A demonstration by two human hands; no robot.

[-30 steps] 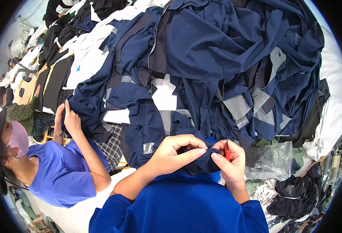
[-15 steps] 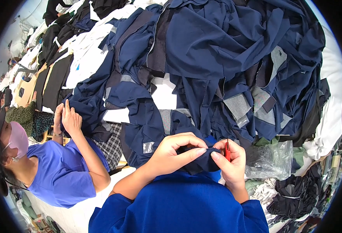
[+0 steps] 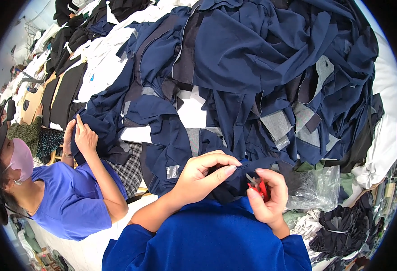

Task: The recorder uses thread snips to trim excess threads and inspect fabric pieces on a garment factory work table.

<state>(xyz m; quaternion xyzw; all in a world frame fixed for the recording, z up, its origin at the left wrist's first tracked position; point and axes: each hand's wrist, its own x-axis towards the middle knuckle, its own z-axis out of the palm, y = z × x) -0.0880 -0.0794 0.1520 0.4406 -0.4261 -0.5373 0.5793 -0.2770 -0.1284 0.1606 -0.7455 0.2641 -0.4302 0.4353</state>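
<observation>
Navy woven cloth with a folded edge [image 3: 234, 186], lower centre of the frame, lies before the wearer's royal-blue top [image 3: 207, 230]. The left hand [image 3: 205, 175] pinches the cloth's edge between thumb and forefinger, the tips closed together. The right hand [image 3: 273, 198], just right of centre, is half curled around small red-handled metal snips [image 3: 261, 189], whose short grey blades point to the upper left, near the cloth; whether they touch it cannot be told. To the right of this hand lies a crumpled clear plastic bag [image 3: 320, 189]. A large heap of navy garments [image 3: 252, 49] fills the upper centre and upper right, with pale grey fabric patches [image 3: 276, 123] showing at several places. At the lower right is a tied bundle of dark fabric strips [image 3: 343, 230]. At the left, a co-worker in a violet-blue short-sleeved top [image 3: 70, 198] raises both hands at navy fabric. White cloth [image 3: 106, 74] and black cloth panels [image 3: 67, 90] occupy the upper left.
</observation>
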